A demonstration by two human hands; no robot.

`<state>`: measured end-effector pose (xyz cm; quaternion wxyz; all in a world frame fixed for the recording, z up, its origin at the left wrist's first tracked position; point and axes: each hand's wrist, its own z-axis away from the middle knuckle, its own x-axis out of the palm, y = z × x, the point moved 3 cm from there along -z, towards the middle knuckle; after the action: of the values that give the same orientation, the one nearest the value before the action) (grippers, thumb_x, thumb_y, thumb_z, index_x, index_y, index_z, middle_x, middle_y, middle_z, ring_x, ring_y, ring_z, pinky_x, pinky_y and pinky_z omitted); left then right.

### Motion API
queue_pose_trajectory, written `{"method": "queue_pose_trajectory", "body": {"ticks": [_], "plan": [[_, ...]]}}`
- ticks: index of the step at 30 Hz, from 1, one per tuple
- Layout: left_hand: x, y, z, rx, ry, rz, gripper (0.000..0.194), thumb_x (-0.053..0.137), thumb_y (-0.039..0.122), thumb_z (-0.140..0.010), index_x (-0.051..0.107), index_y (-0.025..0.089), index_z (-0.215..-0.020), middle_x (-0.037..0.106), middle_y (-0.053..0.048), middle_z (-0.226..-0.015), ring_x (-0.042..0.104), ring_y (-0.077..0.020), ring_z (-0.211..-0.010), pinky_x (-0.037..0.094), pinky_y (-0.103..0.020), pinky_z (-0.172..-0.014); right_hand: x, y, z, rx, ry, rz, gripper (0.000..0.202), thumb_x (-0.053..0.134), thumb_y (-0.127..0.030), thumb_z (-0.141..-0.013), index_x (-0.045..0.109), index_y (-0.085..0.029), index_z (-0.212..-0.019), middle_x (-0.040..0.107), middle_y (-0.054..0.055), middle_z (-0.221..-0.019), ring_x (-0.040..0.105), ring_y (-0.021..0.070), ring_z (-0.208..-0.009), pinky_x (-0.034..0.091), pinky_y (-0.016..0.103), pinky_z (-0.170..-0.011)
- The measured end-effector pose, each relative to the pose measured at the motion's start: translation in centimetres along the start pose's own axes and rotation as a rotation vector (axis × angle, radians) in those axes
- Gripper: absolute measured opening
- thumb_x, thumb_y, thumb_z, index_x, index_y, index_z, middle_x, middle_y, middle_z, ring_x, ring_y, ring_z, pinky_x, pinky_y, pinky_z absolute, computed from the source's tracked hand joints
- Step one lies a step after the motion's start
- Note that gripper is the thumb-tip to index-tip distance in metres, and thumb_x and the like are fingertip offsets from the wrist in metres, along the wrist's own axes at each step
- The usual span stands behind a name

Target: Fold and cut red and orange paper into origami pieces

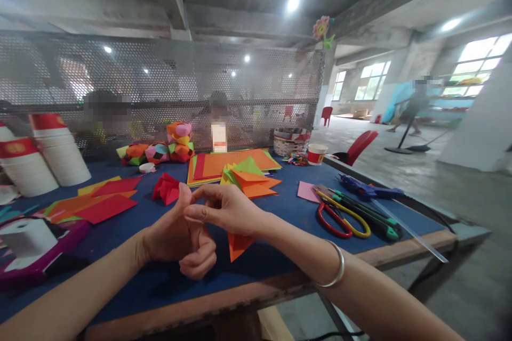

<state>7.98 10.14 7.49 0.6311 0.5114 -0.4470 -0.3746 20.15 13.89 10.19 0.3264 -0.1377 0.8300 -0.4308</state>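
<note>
My left hand (182, 237) is closed, its fingers curled and its thumb pointing up. Over it my right hand (230, 205) is closed too, thumb and forefinger pinched together against the left hand's fingers. Whatever lies between them, if anything, is too small or hidden to see. Just behind the left thumb is a red folded paper piece (164, 189). An orange paper piece (241, 246) shows below my right wrist. Beyond the right hand lie orange and green folded papers (256, 184), on top of a stack of coloured paper sheets (216, 162).
Red and orange paper sheets (106, 208), stacked paper cups (62, 154) and a purple tape dispenser (52, 256) are at left. Scissors (340, 218), a green-handled cutter (372, 218) and a blue glue gun (366, 189) lie right. A woven basket (291, 143) stands behind.
</note>
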Motion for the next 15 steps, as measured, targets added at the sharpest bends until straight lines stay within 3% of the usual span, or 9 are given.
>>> {"method": "queue_pose_trajectory", "body": {"ticks": [4, 8, 11, 15], "plan": [[0.3, 0.1, -0.2, -0.032, -0.021, -0.011, 0.096, 0.001, 0.104, -0.071, 0.048, 0.023, -0.050, 0.037, -0.002, -0.044, 0.031, -0.0144, -0.040, 0.021, -0.035, -0.046, 0.5, 0.4, -0.1, -0.047, -0.037, -0.091, 0.035, 0.074, -0.047, -0.094, 0.077, -0.014, -0.103, 0.040, -0.009, -0.062, 0.033, 0.0080, -0.059, 0.025, 0.025, -0.053], [0.3, 0.0, -0.2, -0.029, -0.016, -0.010, 0.097, -0.003, 0.104, -0.070, 0.050, 0.024, -0.051, 0.037, -0.002, -0.044, 0.032, -0.0154, -0.041, 0.022, -0.035, -0.048, 0.8, 1.0, -0.2, -0.045, -0.072, -0.209, 0.038, 0.075, -0.050, -0.091, 0.079, -0.013, -0.100, 0.057, -0.004, -0.071, 0.045, 0.0099, -0.065, 0.038, 0.024, -0.061], [0.2, -0.2, -0.2, -0.009, -0.006, 0.005, 0.099, -0.006, 0.103, -0.069, 0.050, 0.024, -0.050, 0.037, -0.002, -0.043, 0.032, -0.0151, -0.040, 0.021, -0.035, -0.047, 0.9, 1.1, -0.2, -0.052, -0.071, -0.221, 0.029, 0.072, -0.041, -0.091, 0.080, -0.014, -0.097, 0.065, -0.001, -0.077, 0.053, 0.0119, -0.070, 0.045, 0.026, -0.068], [0.1, -0.5, -0.3, -0.010, 0.020, -0.001, 0.099, -0.005, 0.104, -0.067, 0.051, 0.024, -0.050, 0.036, -0.002, -0.042, 0.032, -0.0162, -0.041, 0.022, -0.036, -0.048, 0.9, 1.3, -0.3, -0.058, -0.026, -0.201, 0.020, 0.067, -0.025, -0.089, 0.082, -0.014, -0.096, 0.064, -0.002, -0.074, 0.052, 0.0109, -0.067, 0.045, 0.025, -0.067]]}}
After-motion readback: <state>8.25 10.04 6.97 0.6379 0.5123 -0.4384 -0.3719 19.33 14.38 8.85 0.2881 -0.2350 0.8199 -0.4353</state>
